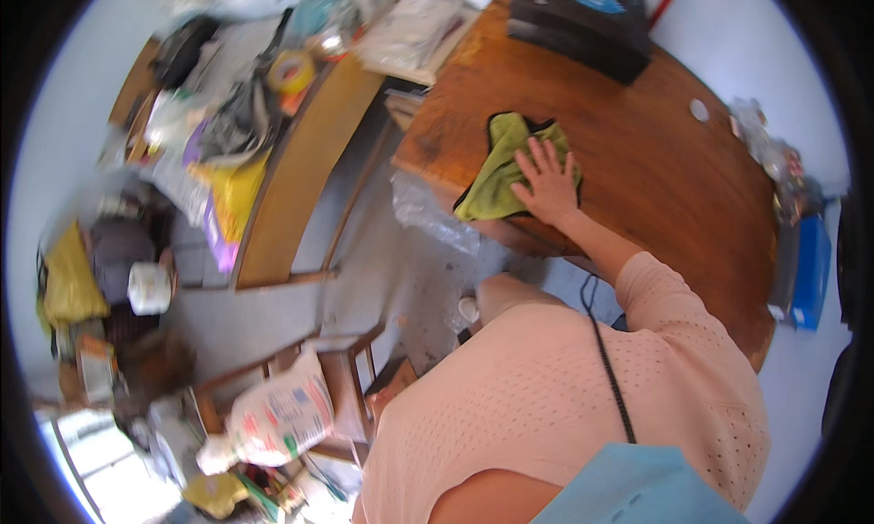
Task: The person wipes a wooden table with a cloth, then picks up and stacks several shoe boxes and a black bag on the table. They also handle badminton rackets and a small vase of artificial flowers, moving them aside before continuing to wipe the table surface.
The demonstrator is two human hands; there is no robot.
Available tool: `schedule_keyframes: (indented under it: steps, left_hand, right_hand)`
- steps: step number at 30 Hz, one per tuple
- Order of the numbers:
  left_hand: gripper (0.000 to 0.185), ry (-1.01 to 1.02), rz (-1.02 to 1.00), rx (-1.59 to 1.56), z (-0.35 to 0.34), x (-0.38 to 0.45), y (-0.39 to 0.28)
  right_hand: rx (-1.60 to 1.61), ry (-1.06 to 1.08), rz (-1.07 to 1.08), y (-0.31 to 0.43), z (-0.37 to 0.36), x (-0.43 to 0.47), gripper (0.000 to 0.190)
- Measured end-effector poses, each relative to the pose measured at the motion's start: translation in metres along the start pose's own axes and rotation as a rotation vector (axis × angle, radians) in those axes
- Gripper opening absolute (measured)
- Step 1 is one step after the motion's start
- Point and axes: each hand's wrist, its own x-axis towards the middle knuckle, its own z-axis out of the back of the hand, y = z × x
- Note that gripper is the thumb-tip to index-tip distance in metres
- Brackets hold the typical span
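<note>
My right hand [548, 186] lies flat, palm down, on a green cloth [502, 172] with black edging. Its fingers are spread a little and do not close around the fabric. The crumpled cloth rests near the left edge of a brown wooden tabletop [655, 162], one corner reaching that edge. I cannot see my left hand; that side is hidden beyond my pink top [519, 380].
A black box [580, 29] stands at the table's far end, with a small white disc [698, 110] by the wall side. Clear plastic [433, 210] hangs below the table edge. Leftward are a cluttered bench [311, 176], a roll of yellow tape [291, 71] and a chair-borne printed sack [283, 411].
</note>
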Motion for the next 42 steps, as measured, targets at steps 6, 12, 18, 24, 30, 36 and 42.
schedule_keyframes:
  steps: [6,12,18,24,30,36,42]
  left_hand:
    - [0.048,0.190,-0.091,-0.156,0.014,0.099,-0.111]
    - [0.050,0.277,-0.252,0.049,-0.018,0.078,-0.271]
    - [0.048,0.326,-0.322,0.181,0.033,0.132,-0.346]
    - [0.048,0.249,-0.399,0.221,0.042,0.152,-0.428]
    - [0.046,0.582,-0.466,0.421,0.001,0.156,-0.524]
    - [0.043,0.737,-0.578,0.376,-0.012,0.220,-0.604]
    - [0.039,0.704,-0.645,0.527,-0.016,0.215,-0.661]
  right_hand:
    - [0.058,0.006,-0.013,-0.013,0.001,-0.003,0.065]
    - [0.041,0.068,-0.024,-0.002,0.016,0.000,0.064]
    - [0.035,0.095,-0.023,0.003,0.019,0.004,0.063]
    - [0.006,0.109,-0.032,0.008,0.023,0.007,0.065]
    - [-0.025,0.234,-0.154,0.013,0.022,0.011,0.063]
    - [-0.088,-0.014,-0.630,0.065,-0.036,0.027,0.053]
    - [-0.153,-0.038,-0.718,0.081,-0.029,0.038,0.055]
